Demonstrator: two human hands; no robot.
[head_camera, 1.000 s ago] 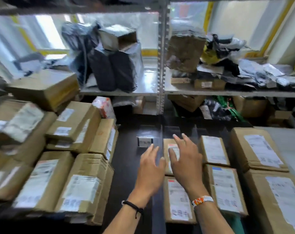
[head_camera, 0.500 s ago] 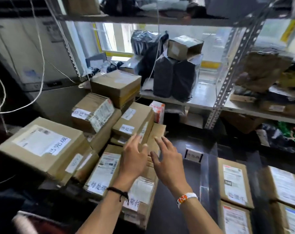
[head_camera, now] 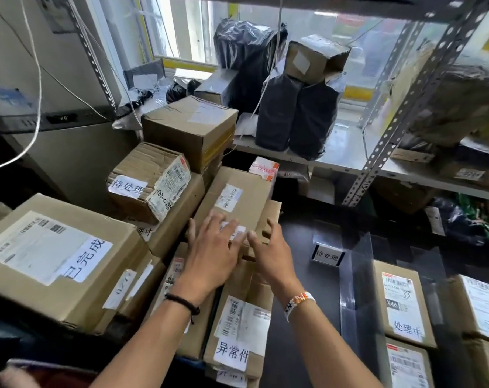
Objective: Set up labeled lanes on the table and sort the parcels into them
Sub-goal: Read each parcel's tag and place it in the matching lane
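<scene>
At the far left a big carton [head_camera: 55,256] with a white "已完成" label fills the desk's corner, its right edge touching the stack beside it. Next comes a dented box [head_camera: 148,180] labelled "待处理", resting on a lower carton, with a plain taped box [head_camera: 190,127] higher behind it. These cartons are packed edge to edge, with no gap between them.

The long parcel [head_camera: 235,197] lies tilted on top of this heap, near the middle. The left hand [head_camera: 212,253] lies flat on its near end, fingers straight and spread apart. The right hand [head_camera: 271,253] meets the parcel's near right corner, thumb on the near end and fingers curled over the right edge. Below the wrists a parcel marked "异常件" [head_camera: 237,331] lies on the stack.

Right of the hands the dark desk [head_camera: 302,303] shows a bare strip running back to a small "待处理" sign [head_camera: 327,254]. A clear divider [head_camera: 358,289] stands upright just beside it, and beyond it a flat parcel labelled "处理中" [head_camera: 400,303] lies in its lane, close against the divider.
</scene>
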